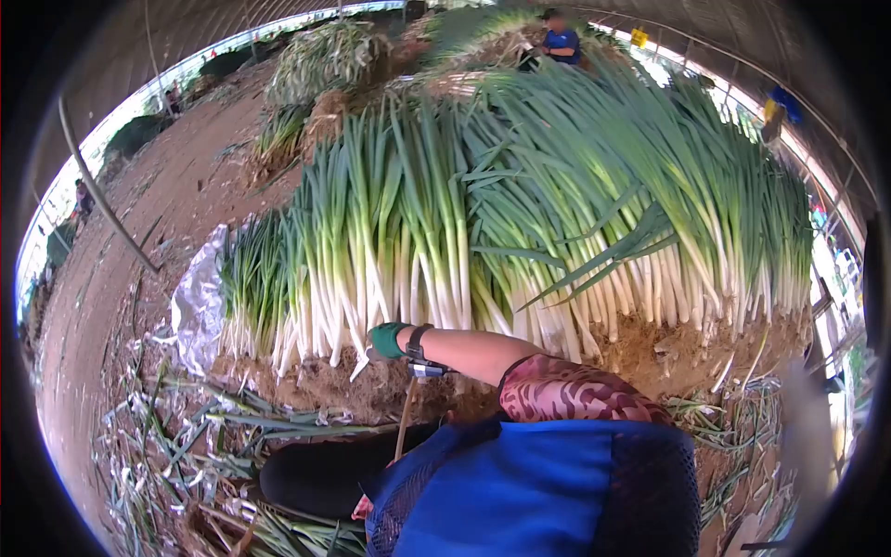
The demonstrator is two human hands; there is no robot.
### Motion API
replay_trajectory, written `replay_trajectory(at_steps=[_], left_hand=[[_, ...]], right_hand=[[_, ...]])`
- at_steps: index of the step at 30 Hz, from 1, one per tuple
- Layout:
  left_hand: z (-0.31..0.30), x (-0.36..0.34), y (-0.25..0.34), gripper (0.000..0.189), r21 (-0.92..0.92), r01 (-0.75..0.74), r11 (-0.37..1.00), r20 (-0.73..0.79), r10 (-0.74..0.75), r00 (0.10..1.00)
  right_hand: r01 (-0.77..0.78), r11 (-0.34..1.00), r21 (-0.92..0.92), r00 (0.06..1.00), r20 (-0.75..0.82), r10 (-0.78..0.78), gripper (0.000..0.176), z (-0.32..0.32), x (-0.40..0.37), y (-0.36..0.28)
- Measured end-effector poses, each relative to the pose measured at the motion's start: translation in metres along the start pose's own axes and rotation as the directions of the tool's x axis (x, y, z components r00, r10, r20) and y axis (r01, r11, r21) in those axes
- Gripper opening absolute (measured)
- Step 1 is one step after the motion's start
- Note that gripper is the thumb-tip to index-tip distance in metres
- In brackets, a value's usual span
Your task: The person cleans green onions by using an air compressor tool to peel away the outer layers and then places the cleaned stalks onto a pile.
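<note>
My right hand (pixel 384 342), in a green glove with a grey palm side, reaches left to the white lower ends of the long green onions (pixel 436 269). Its fingers look closed around the base of one green onion, though they are small and partly hidden. A black strap with a small device (pixel 425 368) sits on that wrist. The green onions lie side by side in a wide row, leaves pointing away from me, roots toward me. My left hand is out of sight; only a bit of pink patterned cloth (pixel 362 507) shows at the vest's edge.
Clumped roots and soil (pixel 325 385) line the near side. Cut leaves (pixel 176 446) litter the ground at left. Silver plastic sheet (pixel 198 306) borders the row. A person in a blue shirt (pixel 561 42) is at the back. A curved pole (pixel 102 200) stands left.
</note>
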State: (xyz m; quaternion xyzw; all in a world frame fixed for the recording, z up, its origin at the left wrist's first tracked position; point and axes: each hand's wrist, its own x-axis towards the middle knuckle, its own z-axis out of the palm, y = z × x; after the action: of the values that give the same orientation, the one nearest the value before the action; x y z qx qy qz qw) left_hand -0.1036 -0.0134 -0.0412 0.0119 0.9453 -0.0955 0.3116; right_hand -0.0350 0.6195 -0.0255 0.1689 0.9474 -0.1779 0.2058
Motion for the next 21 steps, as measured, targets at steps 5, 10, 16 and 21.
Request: replay_trajectory(at_steps=[5,10,16,21], left_hand=[[0.046,-0.043,-0.084,0.055,-0.093,0.044,0.995,-0.004,-0.044,0.999],[0.111,-0.057,-0.147,0.061,-0.066,0.063,0.996,-0.265,-0.078,0.961],[0.042,-0.19,-0.122,0.049,-0.12,0.31,0.943,-0.324,-0.332,0.886],[0.04,-0.248,-0.129,0.043,-0.422,0.325,0.846,-0.192,-0.434,0.88]], right_hand=[[0.47,0.879,-0.076,0.871,-0.118,-0.476,0.049,0.005,0.026,-0.094],[0.622,0.778,0.089,0.783,-0.087,-0.616,0.052,-0.011,-0.011,-0.202],[0.688,0.469,0.554,0.596,-0.061,-0.801,0.043,0.016,-0.04,-0.32],[0.458,0.414,0.787,0.478,0.176,-0.861,0.04,0.073,-0.055,-0.38]])
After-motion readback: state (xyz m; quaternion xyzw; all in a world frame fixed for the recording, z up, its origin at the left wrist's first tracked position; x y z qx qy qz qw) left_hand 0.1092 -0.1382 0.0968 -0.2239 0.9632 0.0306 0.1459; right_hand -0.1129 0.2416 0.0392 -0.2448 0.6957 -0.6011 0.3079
